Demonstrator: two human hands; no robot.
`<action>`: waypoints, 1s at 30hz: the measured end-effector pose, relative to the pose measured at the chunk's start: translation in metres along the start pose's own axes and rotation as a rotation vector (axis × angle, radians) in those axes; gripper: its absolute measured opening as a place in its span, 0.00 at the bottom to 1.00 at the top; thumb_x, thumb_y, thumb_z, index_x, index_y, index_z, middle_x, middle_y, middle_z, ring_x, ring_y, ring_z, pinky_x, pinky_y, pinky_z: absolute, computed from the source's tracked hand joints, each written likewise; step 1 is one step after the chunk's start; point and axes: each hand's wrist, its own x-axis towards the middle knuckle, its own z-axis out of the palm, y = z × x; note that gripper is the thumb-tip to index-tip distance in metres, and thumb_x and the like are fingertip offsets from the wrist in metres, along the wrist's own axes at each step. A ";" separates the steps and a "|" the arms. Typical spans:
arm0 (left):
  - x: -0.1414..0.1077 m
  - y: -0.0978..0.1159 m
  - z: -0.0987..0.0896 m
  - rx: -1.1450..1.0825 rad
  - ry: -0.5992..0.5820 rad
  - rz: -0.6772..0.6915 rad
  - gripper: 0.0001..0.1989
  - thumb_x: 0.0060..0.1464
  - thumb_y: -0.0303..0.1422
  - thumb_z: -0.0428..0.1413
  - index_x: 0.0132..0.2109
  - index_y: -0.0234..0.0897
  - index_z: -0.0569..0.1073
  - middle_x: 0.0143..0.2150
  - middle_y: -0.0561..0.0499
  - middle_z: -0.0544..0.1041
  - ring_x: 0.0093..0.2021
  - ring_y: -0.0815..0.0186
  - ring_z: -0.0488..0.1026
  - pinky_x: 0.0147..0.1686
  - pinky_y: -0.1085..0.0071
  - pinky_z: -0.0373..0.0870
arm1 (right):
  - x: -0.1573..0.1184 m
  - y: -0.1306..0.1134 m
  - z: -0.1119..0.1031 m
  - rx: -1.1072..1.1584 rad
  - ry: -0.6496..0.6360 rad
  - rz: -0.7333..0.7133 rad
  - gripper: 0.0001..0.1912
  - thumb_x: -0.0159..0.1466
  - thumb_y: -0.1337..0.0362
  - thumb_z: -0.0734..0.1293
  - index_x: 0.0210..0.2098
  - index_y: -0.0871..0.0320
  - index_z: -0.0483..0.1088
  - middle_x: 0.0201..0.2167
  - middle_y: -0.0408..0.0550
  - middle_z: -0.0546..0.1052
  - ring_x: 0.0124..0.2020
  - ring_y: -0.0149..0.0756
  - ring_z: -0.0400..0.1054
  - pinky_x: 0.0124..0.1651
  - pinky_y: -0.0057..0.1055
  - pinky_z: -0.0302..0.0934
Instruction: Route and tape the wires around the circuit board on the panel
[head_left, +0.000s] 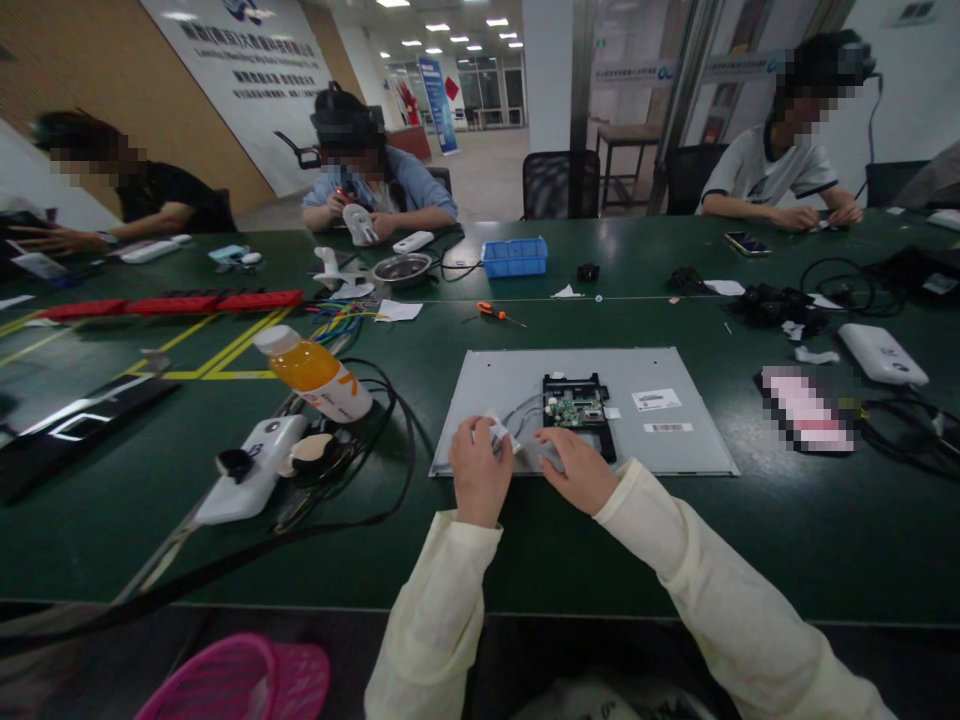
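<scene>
Electronics workshop: long green worktable [337, 570], screwdriver [493, 312], exposed circuit board [576, 411].

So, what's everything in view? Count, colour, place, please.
Table: 1, green, across view
Flat panel: 1, grey, centre
Bracket: 1, black, on panel
Circuit board: 1, green, inside bracket
Screwdriver: 1, orange, beyond panel
Plastic basket: 1, blue, beyond screwdriver
Metal bowl: 1, silver, far side, left
Drink bottle: 1, orange, left of panel
Strips: 3, red, far left
Rounded boxes: several, white, on table
Blurred slab: 1, pink, right of panel
Phone: 1, dark, far right
Cables: several, black, both sides
Slatted basket: 1, magenta, below table edge
Chairs: several, black, far side
Co-workers: at least 3, mixed tops, far side
Left grip: 1, cream-sleeved, at a small white piece
Right grip: 1, cream-sleeved, beside bracket
</scene>
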 end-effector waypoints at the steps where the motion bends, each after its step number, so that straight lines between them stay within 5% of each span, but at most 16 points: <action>1: 0.000 0.001 -0.002 0.008 -0.013 0.021 0.11 0.56 0.32 0.50 0.46 0.36 0.67 0.48 0.41 0.69 0.50 0.54 0.66 0.49 0.58 0.63 | 0.000 0.001 -0.001 0.004 0.023 0.012 0.16 0.62 0.67 0.59 0.50 0.59 0.61 0.47 0.54 0.71 0.51 0.41 0.64 0.54 0.41 0.61; 7: -0.005 0.009 -0.008 0.122 -0.159 0.216 0.13 0.56 0.34 0.52 0.49 0.39 0.68 0.49 0.43 0.71 0.50 0.54 0.66 0.47 0.59 0.62 | 0.001 0.005 -0.009 0.006 0.091 0.060 0.13 0.63 0.68 0.58 0.47 0.58 0.63 0.44 0.53 0.72 0.49 0.41 0.65 0.53 0.40 0.61; 15: -0.010 0.011 -0.016 0.202 -0.191 0.299 0.11 0.59 0.26 0.45 0.44 0.39 0.71 0.46 0.44 0.75 0.52 0.58 0.68 0.50 0.56 0.56 | 0.000 0.007 -0.008 -0.011 0.070 0.057 0.11 0.62 0.69 0.58 0.45 0.58 0.64 0.42 0.52 0.72 0.47 0.40 0.66 0.51 0.39 0.61; 24: 0.023 -0.013 -0.013 0.199 -0.201 0.278 0.12 0.58 0.25 0.45 0.38 0.39 0.73 0.41 0.47 0.79 0.53 0.61 0.69 0.58 0.53 0.48 | 0.001 0.013 -0.014 -0.014 0.115 0.046 0.12 0.62 0.69 0.58 0.45 0.57 0.65 0.42 0.51 0.73 0.46 0.40 0.66 0.51 0.39 0.62; 30: 0.033 -0.034 -0.007 0.216 -0.211 0.207 0.12 0.57 0.26 0.46 0.38 0.38 0.74 0.44 0.43 0.78 0.54 0.60 0.69 0.60 0.51 0.45 | 0.005 0.035 -0.042 -0.076 0.260 0.123 0.11 0.63 0.68 0.57 0.43 0.58 0.67 0.41 0.52 0.74 0.45 0.40 0.67 0.51 0.39 0.61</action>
